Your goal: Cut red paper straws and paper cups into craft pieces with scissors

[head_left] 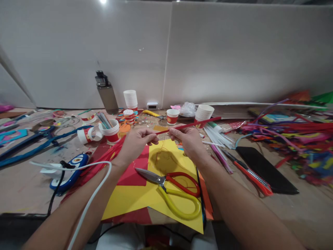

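A long, thin red strip [192,124], which looks like a pipe cleaner, is stretched between my two hands above the table. My left hand [140,138] pinches its left end between thumb and fingertips. Close by, my right hand [186,137] is closed on it farther along, and the free end sticks out to the right. Beneath my hands lie yellow paper [130,198] and a red sheet [134,173]. Scissors [162,180] with one red and one yellow handle rest on the paper, blades slightly apart. More red strips [90,169] run under my left forearm.
Paper cups [109,131], some stacked, stand along the back with a bottle [106,92]. On the right are a utility knife [251,175], a black phone [266,170] and a colourful pile [293,139]. A blue glue gun [71,173] and white cable [92,194] lie left.
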Demonstrator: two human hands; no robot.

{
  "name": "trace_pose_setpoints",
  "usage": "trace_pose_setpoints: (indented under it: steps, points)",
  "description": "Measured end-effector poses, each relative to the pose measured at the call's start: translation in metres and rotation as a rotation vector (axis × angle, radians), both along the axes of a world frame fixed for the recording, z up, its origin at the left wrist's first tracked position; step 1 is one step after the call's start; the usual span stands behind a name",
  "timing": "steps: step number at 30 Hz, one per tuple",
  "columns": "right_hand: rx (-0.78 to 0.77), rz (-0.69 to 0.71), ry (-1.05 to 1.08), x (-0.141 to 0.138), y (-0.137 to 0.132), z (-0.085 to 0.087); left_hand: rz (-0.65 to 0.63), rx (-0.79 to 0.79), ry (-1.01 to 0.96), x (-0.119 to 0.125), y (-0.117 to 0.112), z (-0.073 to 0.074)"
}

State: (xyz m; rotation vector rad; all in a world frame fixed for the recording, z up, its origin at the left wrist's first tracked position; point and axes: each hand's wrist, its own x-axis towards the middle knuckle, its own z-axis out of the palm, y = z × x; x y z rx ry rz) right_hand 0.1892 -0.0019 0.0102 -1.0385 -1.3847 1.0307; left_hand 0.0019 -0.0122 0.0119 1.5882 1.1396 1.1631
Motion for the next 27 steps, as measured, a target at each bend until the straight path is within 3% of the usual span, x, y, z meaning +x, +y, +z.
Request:
trace_pose_setpoints:
  steps: [5, 11, 15, 24, 27]
  points:
    - [0.014, -0.016, 0.070, 0.006, 0.007, -0.004, 0.013, -0.072, -0.025, -0.006, 0.007, -0.002]
    - [0.044, -0.087, 0.115, 0.015, 0.015, -0.004, 0.059, -0.127, -0.128, -0.012, 0.019, -0.015]
    - [0.031, -0.059, 0.193, 0.019, 0.017, 0.000, 0.073, -0.165, -0.223, -0.016, 0.026, -0.021]
    - [-0.014, -0.020, 0.300, 0.017, 0.019, -0.002, 0.054, -0.178, -0.764, -0.014, 0.030, -0.018]
    - [-0.049, -0.004, 0.274, 0.005, 0.012, -0.005, 0.036, -0.215, -0.806, -0.004, 0.025, -0.018]
